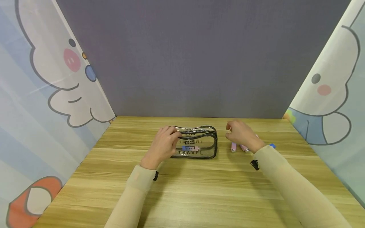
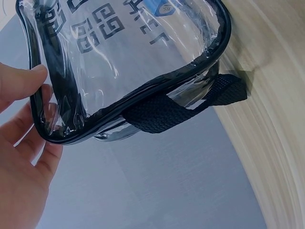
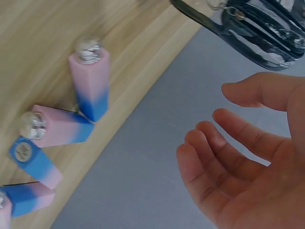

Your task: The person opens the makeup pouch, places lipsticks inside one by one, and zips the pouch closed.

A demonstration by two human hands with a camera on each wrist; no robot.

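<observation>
- Gripping the upper left edge of a clear pouch (image 1: pixel 207 149) is a person's left hand (image 1: pixel 163 142), thumb on one side of the black piping and fingers on the other.
- Standing on a wood-grain table (image 1: pixel 185 193), the pouch reads "TRAVEL" in the head view; one pink-and-blue tube (image 1: pixel 196 148) shows through its wall.
- Hovering to the pouch's right, the right hand (image 1: pixel 242 133) holds nothing; its thumb and gently bent fingers are moderately apart (the right wrist view shows this gap plainly), and it touches neither the pouch nor the table.
- Lying just beyond that hand are loose tubes (image 3: pixel 90 78), partly hidden by the arm in the head view; the right wrist view reveals at least four, some with shiny round tops (one at its edge is cut off).
- Showing clearly only in the left wrist view, a black woven strap (image 2: pixel 157 112) loops from the pouch's end.
- Rising behind the table is a plain grey panel (image 1: pixel 199 63), with cartoon-printed curtains (image 1: pixel 77 104) on both sides.
</observation>
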